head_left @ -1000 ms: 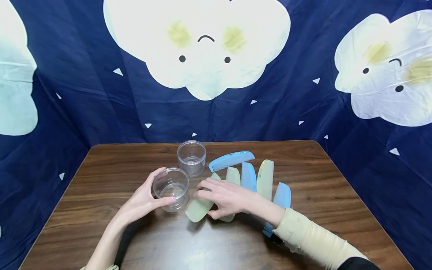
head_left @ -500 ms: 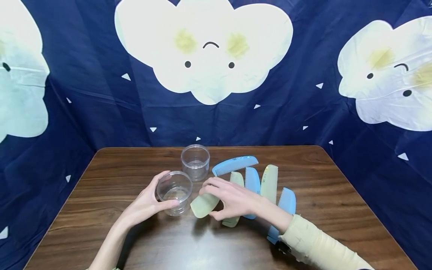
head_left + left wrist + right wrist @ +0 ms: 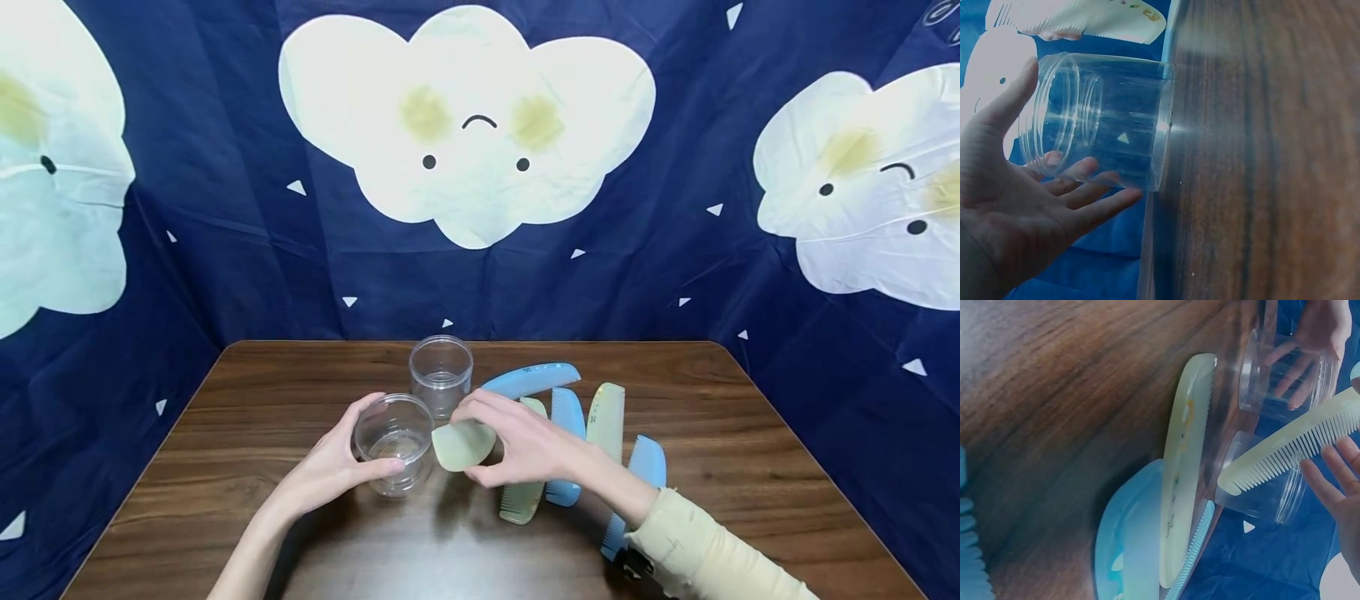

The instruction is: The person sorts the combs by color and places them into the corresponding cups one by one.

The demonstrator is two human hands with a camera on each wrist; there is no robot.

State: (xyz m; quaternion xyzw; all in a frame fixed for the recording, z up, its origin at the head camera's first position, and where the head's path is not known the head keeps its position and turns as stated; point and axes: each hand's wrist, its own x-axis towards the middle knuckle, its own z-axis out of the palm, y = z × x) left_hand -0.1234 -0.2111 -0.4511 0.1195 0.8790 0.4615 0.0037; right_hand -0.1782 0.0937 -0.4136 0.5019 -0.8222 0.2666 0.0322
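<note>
My left hand (image 3: pixel 326 471) grips a clear plastic jar (image 3: pixel 401 483) standing on the table, thumb on the near side and fingers round the far side. In the left wrist view the jar's open, ridged mouth lies between thumb and fingers. A pale green comb (image 3: pixel 459 448) is pinched in my right hand (image 3: pixel 536 442), raised and tilted just right of that jar. Its toothed edge and free end show in the right wrist view. A second clear jar (image 3: pixel 441 379) stands behind the first. Inside both jars I see no combs.
Right of the jars lie more combs: a blue comb (image 3: pixel 532 379) at the back, a green comb (image 3: pixel 523 502) partly under my right hand, another blue comb (image 3: pixel 567 412), a green comb (image 3: pixel 606 417) and a blue comb (image 3: pixel 648 461) beneath my forearm. A dark blue cloud-print curtain (image 3: pixel 247 283) surrounds the table.
My right hand has lifted the green comb from the table and tilted it, with its end towards the jar. The left hand keeps its hold on the jar. The head view has shifted slightly.
</note>
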